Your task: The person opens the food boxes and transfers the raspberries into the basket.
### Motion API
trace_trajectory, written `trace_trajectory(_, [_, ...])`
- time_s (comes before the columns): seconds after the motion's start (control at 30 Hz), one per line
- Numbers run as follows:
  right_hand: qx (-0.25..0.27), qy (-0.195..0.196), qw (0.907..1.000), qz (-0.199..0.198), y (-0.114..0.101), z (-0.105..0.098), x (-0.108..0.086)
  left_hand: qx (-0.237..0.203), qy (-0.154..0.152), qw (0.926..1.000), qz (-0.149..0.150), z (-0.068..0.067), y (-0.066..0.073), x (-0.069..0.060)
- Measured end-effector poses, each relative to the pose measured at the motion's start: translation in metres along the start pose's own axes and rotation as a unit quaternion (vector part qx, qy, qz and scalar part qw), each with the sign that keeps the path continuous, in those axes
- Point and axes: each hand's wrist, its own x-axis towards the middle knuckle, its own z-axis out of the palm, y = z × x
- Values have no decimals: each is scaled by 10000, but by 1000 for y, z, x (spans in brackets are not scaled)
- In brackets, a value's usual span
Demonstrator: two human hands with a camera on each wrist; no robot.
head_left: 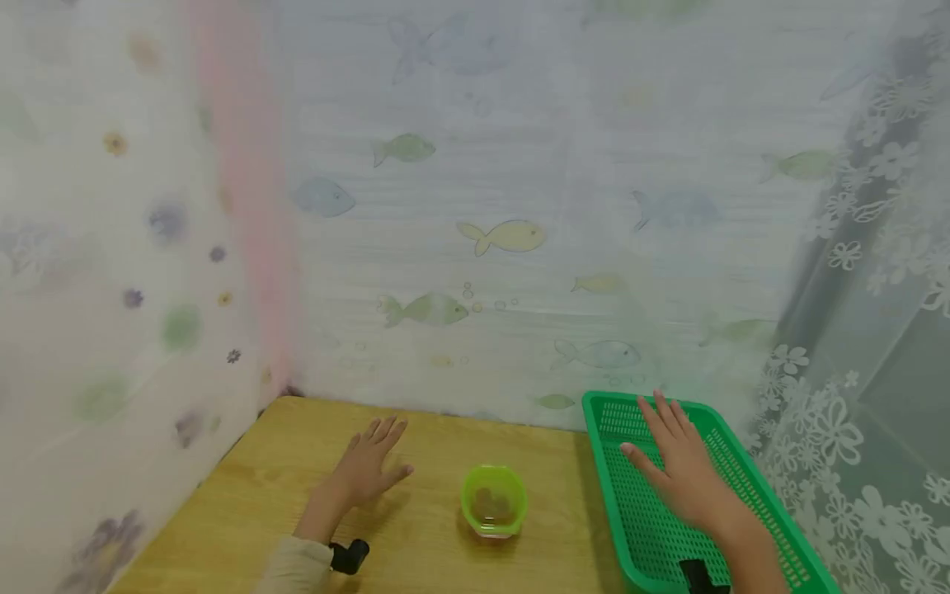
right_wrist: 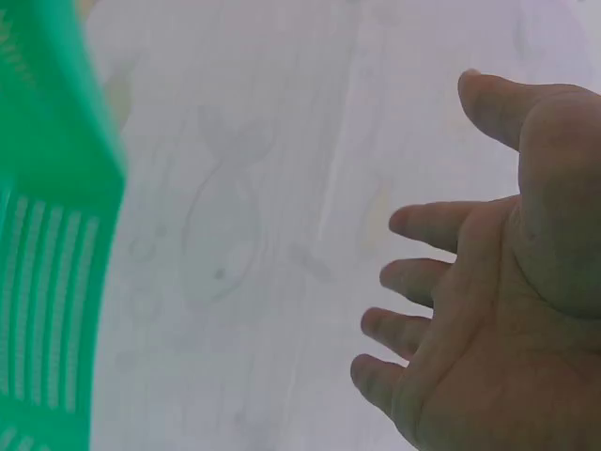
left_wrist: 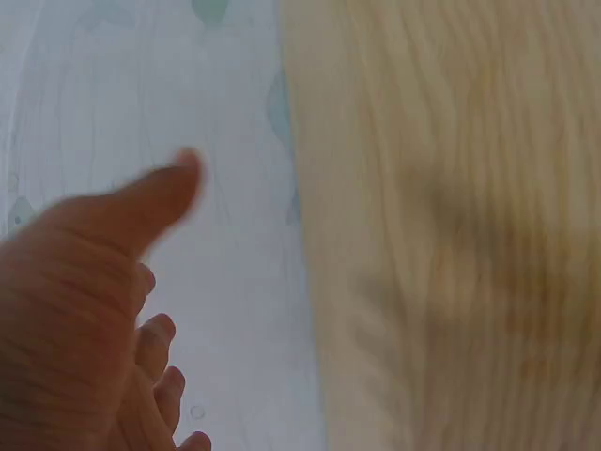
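L hand & R hand both held spread. Wood-grain table seen below L hand. Green basket, rect., perforated, placed at R, under R hand. Yel.-green bowl, translucent, set on table betw. hands; brownish contents seen inside, blurred.

The basket is green, the bowl lime, the table wood-grained, the backdrop fish-patterned.

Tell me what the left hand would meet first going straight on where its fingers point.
The left hand would likely meet the fish-print backdrop beyond the wooden table; nothing else shows in line, though depth is unclear.
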Motion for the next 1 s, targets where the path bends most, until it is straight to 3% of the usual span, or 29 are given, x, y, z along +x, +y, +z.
trace_trajectory(0.1, [551, -295, 9979, -190, -24, 12, -10, -550, -181, 9983, -23, 14, 6, -9])
trace_trajectory(0.2, [1096, -939, 9889, -352, -50, 28, -19, -1145, -202, 9931, 121, 27, 12, -15])
trace_trajectory(0.33, [1254, -1512, 9753, -1013, -75, 63, -26, -1803, -151, 9826, 422, 45, 27, -22])
trace_trajectory(0.47, [990, -1296, 9706, -1771, -82, 113, -22, -2261, -176, 9730, 417, 62, 44, -28])
trace_trajectory(0.53, [983, -1093, 9710, -1886, -80, 136, -18, -2508, -169, 9672, 362, 70, 52, -29])
trace_trajectory(0.63, [1183, -802, 9730, -1813, -74, 161, -14, -2960, -179, 9548, 182, 79, 63, -31])
trace_trajectory(0.77, [1507, -589, 9766, -1420, -62, 183, -10, -3456, -270, 9380, -46, 89, 75, -31])
trace_trajectory(0.9, [1722, -651, 9754, -1210, -52, 194, -7, -3886, -306, 9208, -111, 97, 83, -28])
trace_trajectory(1.0, [1997, -856, 9694, -1140, -47, 196, -5, -4087, -252, 9122, -160, 100, 87, -24])
